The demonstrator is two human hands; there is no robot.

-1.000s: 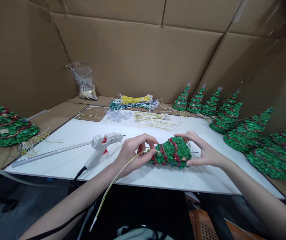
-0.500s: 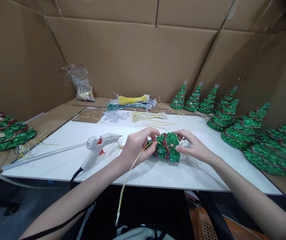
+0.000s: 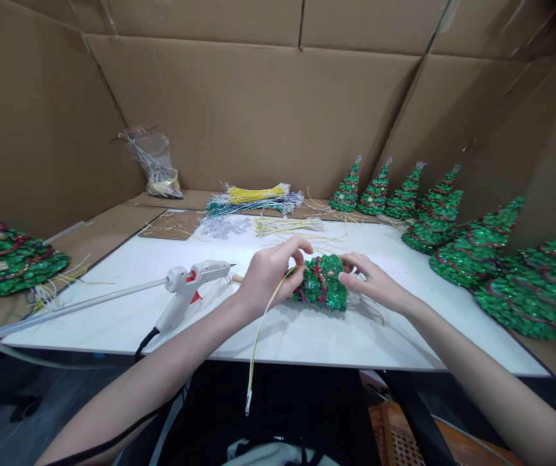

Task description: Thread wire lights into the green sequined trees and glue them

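Note:
A small green tinsel Christmas tree point(image 3: 323, 285) with a red garland lies on its side just above the white board. My right hand point(image 3: 369, 279) grips its wide right end between thumb and fingers, and thin pale wires trail out behind that end. At the tree's left side, my left hand point(image 3: 278, 275) pinches a yellow-and-white wire point(image 3: 261, 323) between thumb and index finger. The wire's free end hangs past the board's front edge. The tree's tip is hidden behind my left hand.
A white glue gun point(image 3: 185, 291) with a long glue stick rests left of my hands. Bundled wires point(image 3: 258, 193) and clear plastic pieces point(image 3: 224, 226) lie at the back. Finished trees point(image 3: 476, 243) line the right side, and another tree point(image 3: 6, 255) is far left. A plastic bag point(image 3: 156, 165) leans against the cardboard.
My left hand's fingers have shifted slightly left and up from the tree, with the wire still pinched. The wire's hanging end has swung to the right.

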